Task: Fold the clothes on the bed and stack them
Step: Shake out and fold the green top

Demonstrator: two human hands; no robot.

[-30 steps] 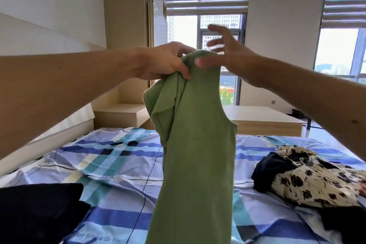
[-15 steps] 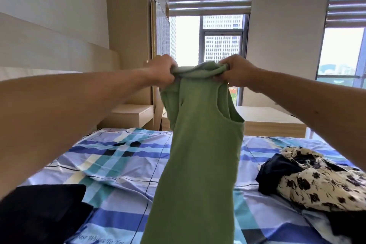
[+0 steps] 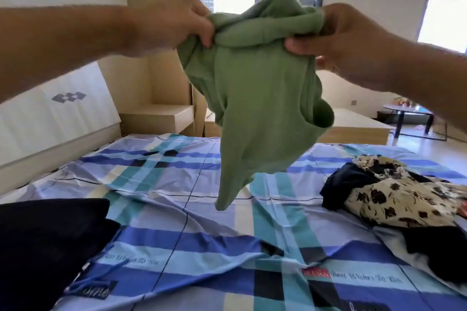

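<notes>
Hanging in mid-air above the blue plaid bedsheet (image 3: 161, 209), the soft green sleeveless top (image 3: 255, 98) now bunches and swings where 0.5 s ago it hung straight. The left hand (image 3: 174, 23) and right hand (image 3: 343, 40) each clench a shoulder, further apart than before. Likely a shake-out before laying flat; the floral-and-dark clothes pile (image 3: 394, 192) waits unfolded.

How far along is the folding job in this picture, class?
Done: a dark garment lies fairly flat at the near left, possibly already folded. In hand: the left hand and right hand hold a green top bunched up above the bed, not yet folded. Left: the pile of patterned and dark clothes on the right.
</notes>
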